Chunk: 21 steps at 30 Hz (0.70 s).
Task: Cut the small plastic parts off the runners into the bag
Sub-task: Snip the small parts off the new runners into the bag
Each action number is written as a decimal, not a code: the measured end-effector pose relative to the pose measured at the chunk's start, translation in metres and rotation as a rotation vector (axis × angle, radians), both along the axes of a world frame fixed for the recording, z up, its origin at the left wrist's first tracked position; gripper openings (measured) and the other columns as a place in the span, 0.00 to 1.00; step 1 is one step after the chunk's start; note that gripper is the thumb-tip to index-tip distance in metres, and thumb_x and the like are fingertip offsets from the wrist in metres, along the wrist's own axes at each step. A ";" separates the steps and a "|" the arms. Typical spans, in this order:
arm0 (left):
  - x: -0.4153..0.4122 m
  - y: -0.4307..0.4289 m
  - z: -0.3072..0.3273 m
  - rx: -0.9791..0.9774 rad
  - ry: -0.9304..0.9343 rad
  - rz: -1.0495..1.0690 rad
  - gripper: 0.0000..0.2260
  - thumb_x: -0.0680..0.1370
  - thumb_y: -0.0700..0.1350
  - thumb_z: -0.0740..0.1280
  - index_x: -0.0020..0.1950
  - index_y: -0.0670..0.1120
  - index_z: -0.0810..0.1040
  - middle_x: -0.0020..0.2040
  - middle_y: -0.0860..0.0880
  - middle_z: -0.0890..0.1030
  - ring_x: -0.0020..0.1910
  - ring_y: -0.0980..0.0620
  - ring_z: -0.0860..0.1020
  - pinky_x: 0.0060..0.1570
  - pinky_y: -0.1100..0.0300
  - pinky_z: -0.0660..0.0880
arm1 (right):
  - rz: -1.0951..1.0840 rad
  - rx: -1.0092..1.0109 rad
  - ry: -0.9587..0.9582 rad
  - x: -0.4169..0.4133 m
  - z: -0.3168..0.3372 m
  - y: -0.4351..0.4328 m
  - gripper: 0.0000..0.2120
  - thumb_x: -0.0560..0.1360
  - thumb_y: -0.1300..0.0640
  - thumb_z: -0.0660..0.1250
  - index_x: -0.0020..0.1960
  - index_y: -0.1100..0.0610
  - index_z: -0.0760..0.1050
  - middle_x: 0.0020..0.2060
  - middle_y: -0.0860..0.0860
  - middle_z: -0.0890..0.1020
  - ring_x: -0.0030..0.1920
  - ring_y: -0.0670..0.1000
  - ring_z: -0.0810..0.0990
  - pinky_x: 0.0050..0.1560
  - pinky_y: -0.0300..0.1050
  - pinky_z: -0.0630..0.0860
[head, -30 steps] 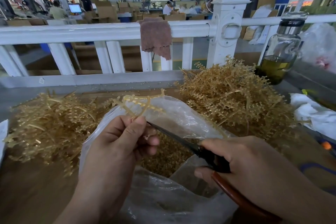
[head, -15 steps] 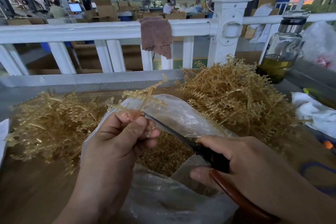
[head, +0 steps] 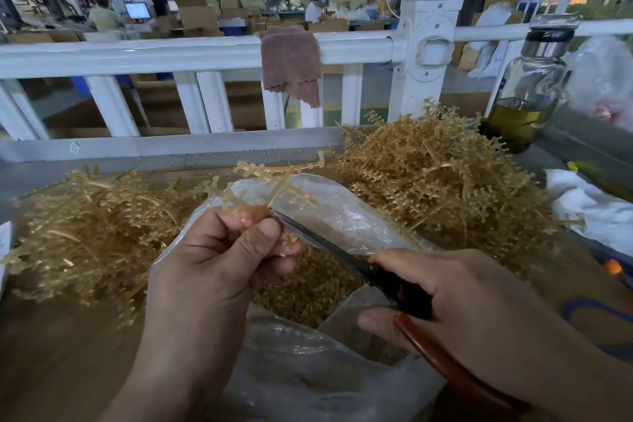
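My left hand [head: 219,260] pinches a yellowish plastic runner [head: 274,181] between thumb and fingers, holding it above the open clear plastic bag [head: 342,212]. Small cut parts [head: 308,288] fill the bag's bottom. My right hand [head: 455,295] grips the scissors [head: 346,257] by their dark and red-brown handles; the blade tips reach the runner right at my left fingertips. A pile of runners [head: 85,229] lies on the left of the table and a bigger pile of runners [head: 442,175] on the right.
A white railing [head: 171,55] with a brown cloth [head: 291,62] hung on it runs behind the table. A glass bottle [head: 527,92] with yellow-green liquid stands at the back right. White cloth or plastic [head: 589,205] lies at the right edge. People work in the background.
The runner has tilted up and turned in my left hand. The scissor tips have slid closer to my left fingertips. My right hand has barely shifted.
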<state>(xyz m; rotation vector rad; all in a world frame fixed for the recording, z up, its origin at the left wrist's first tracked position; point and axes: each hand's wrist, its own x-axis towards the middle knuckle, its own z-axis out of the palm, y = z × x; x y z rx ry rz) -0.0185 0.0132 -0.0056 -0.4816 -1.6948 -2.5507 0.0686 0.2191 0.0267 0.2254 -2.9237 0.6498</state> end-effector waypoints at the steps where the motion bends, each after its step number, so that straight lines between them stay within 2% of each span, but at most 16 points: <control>1: 0.000 0.000 0.000 -0.009 0.011 0.002 0.05 0.65 0.48 0.75 0.36 0.53 0.80 0.37 0.48 0.83 0.38 0.48 0.85 0.37 0.62 0.80 | 0.004 -0.004 0.002 0.000 0.000 0.000 0.27 0.66 0.26 0.56 0.49 0.46 0.74 0.37 0.42 0.78 0.38 0.43 0.77 0.36 0.41 0.71; 5: 0.001 0.000 0.000 -0.022 0.032 0.015 0.05 0.66 0.49 0.75 0.36 0.54 0.81 0.37 0.47 0.84 0.39 0.48 0.86 0.37 0.62 0.80 | 0.009 0.009 0.018 -0.001 0.001 0.002 0.25 0.67 0.27 0.57 0.45 0.47 0.74 0.34 0.42 0.77 0.36 0.43 0.77 0.34 0.40 0.70; 10: 0.001 0.001 0.000 -0.044 0.038 0.035 0.03 0.65 0.49 0.75 0.35 0.55 0.82 0.36 0.47 0.84 0.38 0.48 0.85 0.35 0.62 0.80 | 0.024 0.042 0.028 0.000 -0.001 0.003 0.27 0.68 0.26 0.56 0.49 0.47 0.75 0.34 0.44 0.79 0.37 0.44 0.78 0.35 0.41 0.73; 14: 0.001 0.000 0.000 -0.061 0.049 0.044 0.03 0.65 0.50 0.74 0.36 0.55 0.82 0.36 0.46 0.84 0.38 0.48 0.85 0.35 0.63 0.80 | 0.037 0.053 0.038 -0.001 0.000 0.004 0.25 0.69 0.27 0.58 0.48 0.47 0.75 0.33 0.42 0.78 0.36 0.43 0.77 0.33 0.38 0.70; 21: 0.000 0.000 -0.002 -0.062 0.070 0.040 0.04 0.66 0.50 0.75 0.36 0.55 0.81 0.37 0.49 0.84 0.38 0.48 0.85 0.36 0.62 0.80 | 0.029 0.044 0.053 0.000 0.000 0.003 0.28 0.68 0.28 0.56 0.51 0.48 0.78 0.33 0.44 0.79 0.36 0.45 0.78 0.34 0.41 0.72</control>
